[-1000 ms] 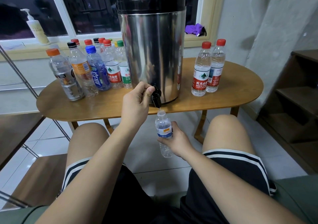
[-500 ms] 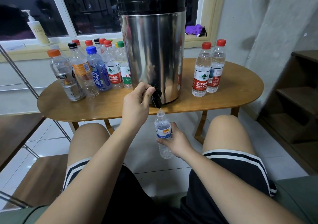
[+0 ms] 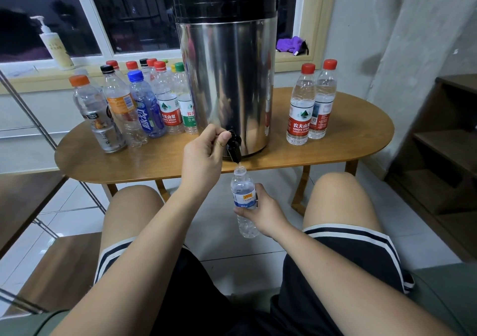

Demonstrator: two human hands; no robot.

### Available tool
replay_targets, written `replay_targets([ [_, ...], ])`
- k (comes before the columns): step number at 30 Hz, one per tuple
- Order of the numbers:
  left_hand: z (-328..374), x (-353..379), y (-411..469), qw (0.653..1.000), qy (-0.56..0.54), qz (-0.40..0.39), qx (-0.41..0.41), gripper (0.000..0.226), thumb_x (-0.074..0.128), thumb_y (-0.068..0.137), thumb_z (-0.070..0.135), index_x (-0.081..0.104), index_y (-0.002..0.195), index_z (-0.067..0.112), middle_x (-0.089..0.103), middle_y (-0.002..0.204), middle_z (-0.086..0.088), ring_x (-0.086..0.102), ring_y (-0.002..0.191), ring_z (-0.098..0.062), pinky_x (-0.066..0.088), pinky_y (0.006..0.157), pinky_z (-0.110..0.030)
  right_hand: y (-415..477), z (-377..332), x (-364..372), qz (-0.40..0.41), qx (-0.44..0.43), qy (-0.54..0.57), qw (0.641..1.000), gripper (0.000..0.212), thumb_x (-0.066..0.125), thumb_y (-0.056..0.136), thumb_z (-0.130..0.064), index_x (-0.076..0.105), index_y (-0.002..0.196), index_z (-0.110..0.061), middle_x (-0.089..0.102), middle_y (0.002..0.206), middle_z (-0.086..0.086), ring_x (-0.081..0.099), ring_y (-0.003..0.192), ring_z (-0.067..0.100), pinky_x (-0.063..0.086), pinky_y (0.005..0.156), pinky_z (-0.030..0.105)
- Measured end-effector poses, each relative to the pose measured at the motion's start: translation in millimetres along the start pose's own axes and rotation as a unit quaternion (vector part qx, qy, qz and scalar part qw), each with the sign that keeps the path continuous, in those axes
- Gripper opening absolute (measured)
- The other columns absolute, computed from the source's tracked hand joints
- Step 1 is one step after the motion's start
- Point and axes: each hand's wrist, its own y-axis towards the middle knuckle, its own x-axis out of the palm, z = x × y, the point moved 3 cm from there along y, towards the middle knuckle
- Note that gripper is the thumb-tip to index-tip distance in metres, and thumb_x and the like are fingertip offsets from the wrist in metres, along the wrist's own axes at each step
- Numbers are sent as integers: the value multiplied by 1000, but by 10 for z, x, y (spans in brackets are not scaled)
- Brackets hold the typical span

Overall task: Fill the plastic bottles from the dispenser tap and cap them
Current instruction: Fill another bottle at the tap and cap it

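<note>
Two hands in use, nearest first. Grips the small bottle (image 3: 244,193) round its lower body with the right hand (image 3: 262,213), fingers curled about the label. Holds it upright and uncapped, mouth just under the spout and below the table edge, likely so the water drops straight into the narrow neck. Cannot tell the water level through the clear plastic.

Pinches the lever of the black tap (image 3: 234,148) with the left hand (image 3: 204,155), thumb and forefinger closed on it, presumably to hold the flow open and cut it at will.

Farther on, has the steel dispenser (image 3: 227,77) parked at the front rim of the wooden table (image 3: 129,164), tap overhanging the edge so that a bottle fits beneath.

Beyond, left of the dispenser, has a cluster of capped bottles (image 3: 144,108) grouped together, mostly empty by the look of them and probably waiting their turn. To the right, sets apart two red-capped bottles (image 3: 300,113), seemingly full and done.

No loose cap in view for the one in hand.
</note>
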Motion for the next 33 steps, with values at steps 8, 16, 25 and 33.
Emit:
replay_targets([
  [8,6,-10,-5,1000,2,-3,-3,26,58,112,40,64,99,19,66,78,1,57,74,-16,40,61,-25,4,-4,-1,2,0,4,1000,62,91,85,-42,47,129,-35,70,129,-5,68,115,20,59,98,41],
  [16,2,1,-7,1000,-3,-1,-7,28,58,112,39,63,98,16,64,76,-3,55,73,-20,40,63,-31,-2,7,-13,-1,-1,7,1000,61,90,87,-40,47,131,-33,70,130,-5,68,116,20,59,99,41],
  [25,12,4,-45,1000,-3,-8,8,21,59,113,33,60,96,21,62,76,0,52,71,-16,37,60,-23,8,3,-6,-2,3,9,1000,64,90,87,-40,47,134,-33,69,133,-5,67,118,21,58,102,43],
  [33,-1,1,-50,1000,-4,-11,6,23,59,113,36,60,96,20,63,75,-2,53,71,-19,37,60,-26,9,9,-6,0,2,10,1000,64,90,87,-39,48,135,-32,69,132,-4,67,118,21,58,102,42],
])
